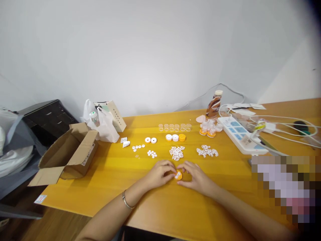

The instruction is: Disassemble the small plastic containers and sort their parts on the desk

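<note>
A small round orange cap (pixel 179 175) with white pieces in it is between my hands, low over the front middle of the table. My left hand (pixel 160 174) pinches at the cap's left side with thumb and index finger. My right hand (pixel 197 179) curves around the cap from the right, index finger at its upper edge and thumb at its lower edge. Just beyond my hands lie a heap of white lattice pieces (pixel 177 153) and a second group of white lattice pieces (pixel 207 151). Small white round beads (pixel 151 154) sit left of these.
Behind are clear rings (pixel 177 127), white and orange caps (pixel 175 137), and clear-and-orange assemblies (pixel 211 127). A power strip (pixel 240 135) with cables and a brown drink bottle (pixel 214 104) stand right. An open cardboard box (pixel 72 157) and a white plastic bag (pixel 106 129) stand left.
</note>
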Demonstrator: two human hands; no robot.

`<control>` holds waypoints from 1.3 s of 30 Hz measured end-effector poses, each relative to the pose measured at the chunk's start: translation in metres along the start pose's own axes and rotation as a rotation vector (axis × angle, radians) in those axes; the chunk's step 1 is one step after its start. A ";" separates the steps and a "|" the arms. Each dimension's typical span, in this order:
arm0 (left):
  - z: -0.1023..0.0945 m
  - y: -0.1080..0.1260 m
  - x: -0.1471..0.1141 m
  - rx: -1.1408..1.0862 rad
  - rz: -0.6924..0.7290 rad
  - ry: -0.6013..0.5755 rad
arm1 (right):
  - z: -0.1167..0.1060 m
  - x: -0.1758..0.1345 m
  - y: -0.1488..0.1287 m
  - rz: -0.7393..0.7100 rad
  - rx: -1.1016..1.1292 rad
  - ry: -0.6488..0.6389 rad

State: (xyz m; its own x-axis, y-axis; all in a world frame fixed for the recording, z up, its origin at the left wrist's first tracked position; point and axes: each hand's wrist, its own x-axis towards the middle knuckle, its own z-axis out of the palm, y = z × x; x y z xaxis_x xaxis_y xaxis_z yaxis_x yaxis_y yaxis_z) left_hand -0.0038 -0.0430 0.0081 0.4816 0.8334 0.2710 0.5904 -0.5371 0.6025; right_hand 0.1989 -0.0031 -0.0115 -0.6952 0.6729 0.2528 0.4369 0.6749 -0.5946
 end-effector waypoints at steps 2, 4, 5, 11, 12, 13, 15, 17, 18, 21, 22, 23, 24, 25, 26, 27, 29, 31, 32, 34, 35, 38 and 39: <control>0.000 0.000 0.001 0.001 0.001 -0.003 | -0.002 0.000 -0.002 -0.010 -0.011 -0.006; 0.000 0.000 0.001 -0.002 -0.002 0.006 | -0.003 0.000 -0.004 -0.007 -0.018 -0.017; 0.000 0.000 0.001 -0.002 -0.007 0.013 | -0.003 0.001 -0.004 -0.004 -0.018 -0.022; 0.004 0.001 0.000 -0.064 -0.114 0.013 | -0.001 0.001 -0.002 0.008 0.002 -0.014; 0.005 0.000 0.000 -0.083 -0.147 0.011 | -0.001 0.000 -0.002 0.008 0.001 -0.015; 0.007 0.000 0.001 -0.098 -0.183 0.011 | -0.001 0.000 -0.002 0.007 0.000 -0.017; 0.010 0.000 0.003 -0.111 -0.257 0.014 | -0.001 0.000 -0.002 0.005 -0.009 -0.017; 0.011 0.001 0.006 -0.102 -0.318 0.003 | -0.001 0.000 -0.002 0.001 -0.021 -0.017; 0.011 0.002 0.007 -0.090 -0.338 -0.009 | -0.001 0.000 -0.002 0.000 -0.026 -0.015; 0.008 0.005 0.011 -0.040 -0.356 -0.040 | 0.000 0.001 -0.002 -0.008 -0.031 -0.016; 0.007 0.006 0.011 -0.024 -0.357 -0.046 | 0.000 0.001 -0.003 -0.010 -0.032 -0.017; 0.006 0.008 0.012 -0.008 -0.360 -0.054 | 0.000 0.001 -0.003 -0.011 -0.032 -0.016; 0.005 0.009 0.012 0.009 -0.368 -0.061 | -0.001 0.001 -0.004 -0.013 -0.033 -0.017; 0.005 0.010 0.013 0.028 -0.378 -0.069 | -0.001 0.001 -0.005 -0.013 -0.033 -0.015; 0.005 0.011 0.013 0.050 -0.387 -0.075 | -0.001 0.001 -0.006 -0.014 -0.035 -0.013; 0.006 0.013 0.013 0.077 -0.394 -0.078 | -0.001 0.001 -0.006 -0.015 -0.037 -0.011; 0.008 0.015 0.012 0.147 -0.392 -0.062 | -0.001 0.001 -0.007 -0.021 -0.042 -0.006; 0.009 0.018 0.010 0.221 -0.364 -0.040 | -0.001 0.001 -0.007 -0.022 -0.045 -0.004; 0.010 0.019 0.009 0.252 -0.342 -0.034 | -0.002 0.001 -0.007 -0.020 -0.045 -0.005; 0.010 0.019 0.007 0.301 -0.287 -0.044 | -0.002 0.001 -0.008 -0.013 -0.044 -0.009; 0.010 0.018 0.006 0.325 -0.260 -0.059 | -0.002 0.001 -0.008 -0.011 -0.044 -0.010; 0.011 0.016 0.004 0.432 -0.189 -0.092 | -0.002 0.001 -0.008 -0.014 -0.044 -0.006; 0.012 0.015 0.003 0.472 -0.165 -0.095 | -0.002 0.001 -0.008 -0.014 -0.044 -0.004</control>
State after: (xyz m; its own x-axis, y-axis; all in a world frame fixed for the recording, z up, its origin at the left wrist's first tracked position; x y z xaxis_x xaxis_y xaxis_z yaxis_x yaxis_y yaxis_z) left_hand 0.0148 -0.0500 0.0089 0.4013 0.9083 0.1180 0.8814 -0.4180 0.2202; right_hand 0.1960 -0.0068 -0.0049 -0.7038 0.6620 0.2578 0.4516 0.6970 -0.5569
